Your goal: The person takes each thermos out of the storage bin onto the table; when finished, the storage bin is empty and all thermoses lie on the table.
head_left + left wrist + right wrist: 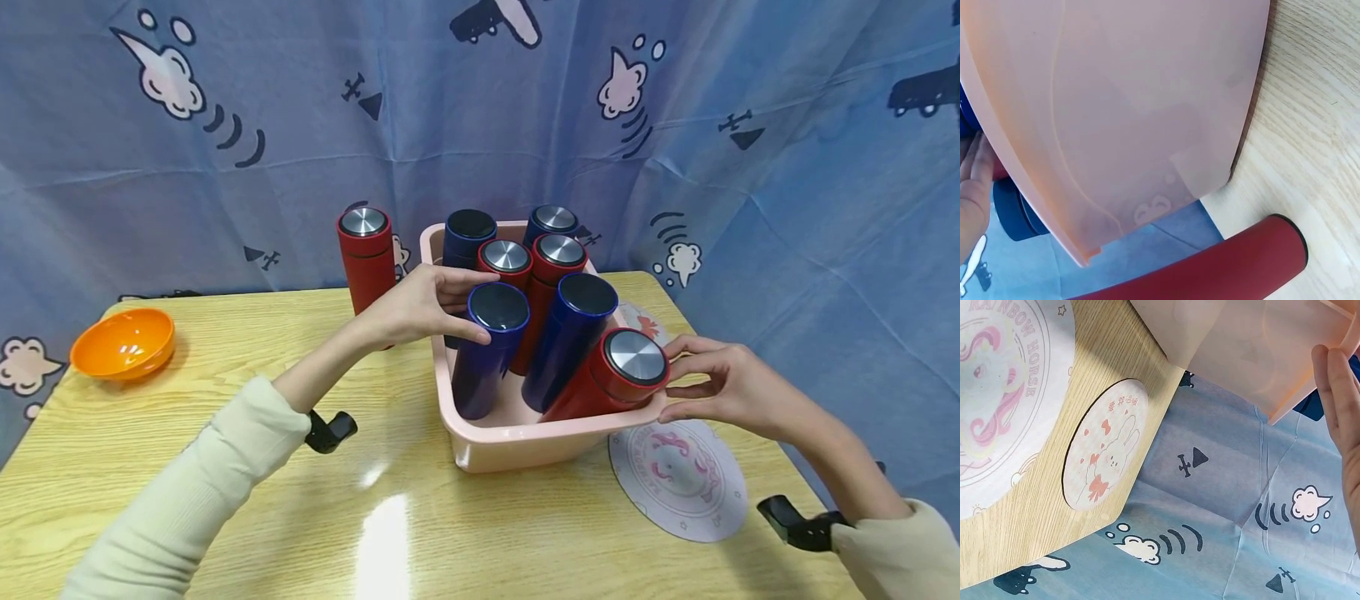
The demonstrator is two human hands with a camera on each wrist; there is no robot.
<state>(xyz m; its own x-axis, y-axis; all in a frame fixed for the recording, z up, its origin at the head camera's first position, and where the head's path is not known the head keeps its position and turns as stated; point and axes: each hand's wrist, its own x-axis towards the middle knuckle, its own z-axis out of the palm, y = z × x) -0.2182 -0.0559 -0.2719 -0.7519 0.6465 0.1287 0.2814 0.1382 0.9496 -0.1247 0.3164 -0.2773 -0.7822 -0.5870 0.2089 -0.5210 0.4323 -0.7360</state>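
A pale pink bin [495, 450] holds several thermos flasks. My left hand [412, 308] reaches over its left rim, thumb in front and fingers behind, holding the top of a dark blue thermos [487, 358]. At the right front corner my right hand [723, 379] has its fingertips at the rim, beside the silver lid of a leaning red thermos [600, 387]; its thumb lies lower, by the rim. Between them leans another blue thermos [562, 342]. Two red flasks, including this red thermos [558, 254], stand behind. In the left wrist view, the bin wall [1147, 112] hides most flasks.
Left of the bin, a red thermos [367, 258] stands upright on the wooden table [315, 517]. An orange bowl [123, 343] sits at the far left. A round printed mat [678, 479] and a smaller rabbit mat [1107, 447] lie to the right. A blue patterned curtain [300, 125] hangs behind.
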